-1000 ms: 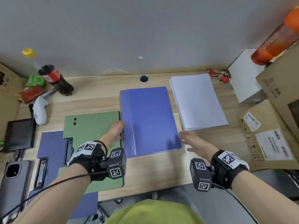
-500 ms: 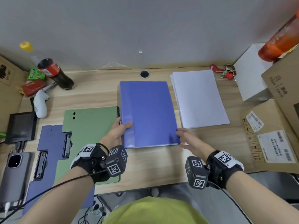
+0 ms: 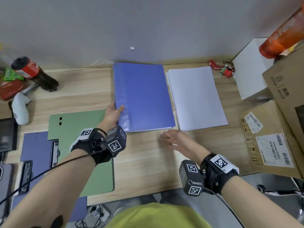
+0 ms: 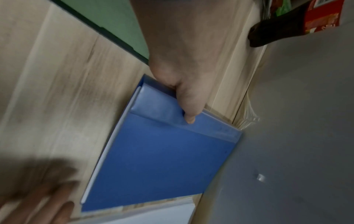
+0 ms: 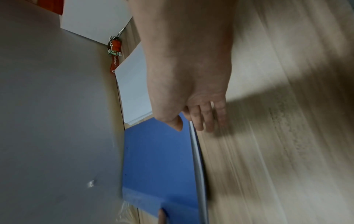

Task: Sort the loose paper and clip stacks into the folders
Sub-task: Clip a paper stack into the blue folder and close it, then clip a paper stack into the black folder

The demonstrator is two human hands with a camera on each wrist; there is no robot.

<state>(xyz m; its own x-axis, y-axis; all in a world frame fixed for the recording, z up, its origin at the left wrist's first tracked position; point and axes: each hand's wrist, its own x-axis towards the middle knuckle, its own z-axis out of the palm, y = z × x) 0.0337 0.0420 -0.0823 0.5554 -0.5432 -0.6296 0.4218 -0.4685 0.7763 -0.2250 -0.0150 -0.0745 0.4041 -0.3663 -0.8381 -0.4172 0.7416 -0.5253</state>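
Observation:
A closed blue folder (image 3: 144, 96) lies flat in the middle of the desk, its far edge against the wall. My left hand (image 3: 117, 106) grips its left spine edge, thumb on top; the left wrist view shows that thumb (image 4: 188, 116) lying on the folder (image 4: 162, 159), the other fingers hidden. My right hand (image 3: 171, 139) hovers open and blurred just off the folder's near right corner, not touching it. In the right wrist view its straight fingers (image 5: 203, 119) hang beside the folder (image 5: 159, 159). A stack of loose white paper (image 3: 197, 97) lies right of the folder.
A green clipboard (image 3: 79, 145) and purple clipboards (image 3: 36, 148) lie at the left under my left forearm. A cola bottle (image 3: 34, 74) and snack packets sit at the far left. Cardboard boxes (image 3: 271, 137), a white box (image 3: 251, 71) and a red keyring (image 3: 220, 69) crowd the right.
The blue folder has slid away from me up to the wall, covering the desk's cable hole. My right hand has come off its near edge and pulled back.

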